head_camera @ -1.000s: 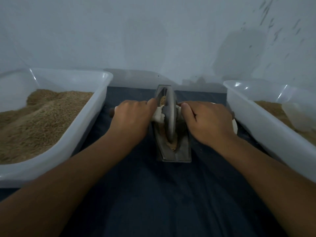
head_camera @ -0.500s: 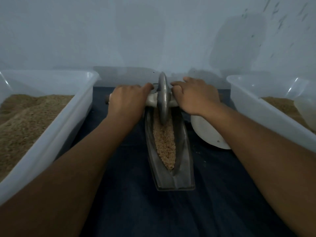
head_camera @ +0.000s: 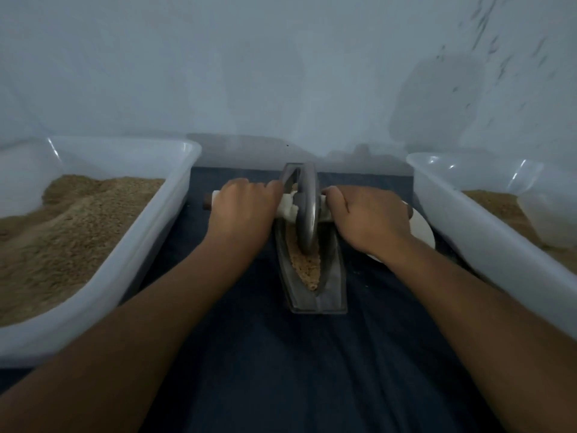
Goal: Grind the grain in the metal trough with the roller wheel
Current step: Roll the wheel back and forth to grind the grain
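Note:
A boat-shaped metal trough (head_camera: 334,285) lies lengthwise on the dark cloth, with brown grain (head_camera: 307,270) along its groove. A grey metal roller wheel (head_camera: 307,210) stands upright in the groove, about midway along it. Its axle handle, wrapped in white (head_camera: 288,209) near the wheel, runs out to both sides. My left hand (head_camera: 242,210) grips the handle left of the wheel, and my right hand (head_camera: 368,218) grips it on the right. Both hands hide most of the handle.
A white plastic tub (head_camera: 150,245) holding brown grain stands at the left. Another tub (head_camera: 468,226) with grain and a clear scoop (head_camera: 549,220) stands at the right. A white plate (head_camera: 421,229) lies partly under my right hand. A pale wall rises close behind.
The wheel rolled from mid-trough to the far end, then back toward me to about the middle. Both hands kept hold of the handle throughout.

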The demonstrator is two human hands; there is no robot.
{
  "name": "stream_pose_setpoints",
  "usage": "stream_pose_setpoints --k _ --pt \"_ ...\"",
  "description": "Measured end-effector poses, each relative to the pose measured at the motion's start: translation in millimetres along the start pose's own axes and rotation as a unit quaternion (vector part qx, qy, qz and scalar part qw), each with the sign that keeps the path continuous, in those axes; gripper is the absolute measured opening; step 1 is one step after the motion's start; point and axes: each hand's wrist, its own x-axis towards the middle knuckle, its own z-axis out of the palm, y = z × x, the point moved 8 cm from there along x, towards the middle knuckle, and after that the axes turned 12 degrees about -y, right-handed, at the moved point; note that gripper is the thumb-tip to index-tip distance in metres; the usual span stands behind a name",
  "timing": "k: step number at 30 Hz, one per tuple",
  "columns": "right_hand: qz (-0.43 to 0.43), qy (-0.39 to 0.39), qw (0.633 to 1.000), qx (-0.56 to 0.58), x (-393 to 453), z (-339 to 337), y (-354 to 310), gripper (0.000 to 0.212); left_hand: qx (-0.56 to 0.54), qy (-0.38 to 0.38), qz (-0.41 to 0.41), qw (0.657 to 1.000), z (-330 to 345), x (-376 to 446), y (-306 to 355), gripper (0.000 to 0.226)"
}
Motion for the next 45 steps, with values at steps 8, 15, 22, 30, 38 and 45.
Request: stream_pose_setpoints --k 8,15,22,30,38,45 --pt "-0.042 0.068 0.996 0.046 -50 -24 -14 0.054 -0.016 0.029 0.022 0.999 -23 -41 3 0.031" --pt "-0.042 0.061 0.997 0.015 -27 -15 -14 0.056 -0.070 0.035 0.043 0.996 -9 -20 2 0.043" --pt "-0.031 0.023 0.999 -0.009 32 7 1 0.056 -0.047 0.030 0.013 0.998 9 26 -5 0.032" --pt "0.030 -0.077 0.996 0.010 73 25 26 0.044 -0.030 0.026 0.001 0.999 6 59 -4 0.022" --pt "0.038 -0.066 0.997 0.014 43 22 23 0.051 -0.011 0.023 0.003 1.000 0 37 2 0.017" --pt "-0.023 0.030 0.999 -0.012 -8 -10 -10 0.061 -0.050 0.003 0.006 0.999 -5 -10 -1 0.022"
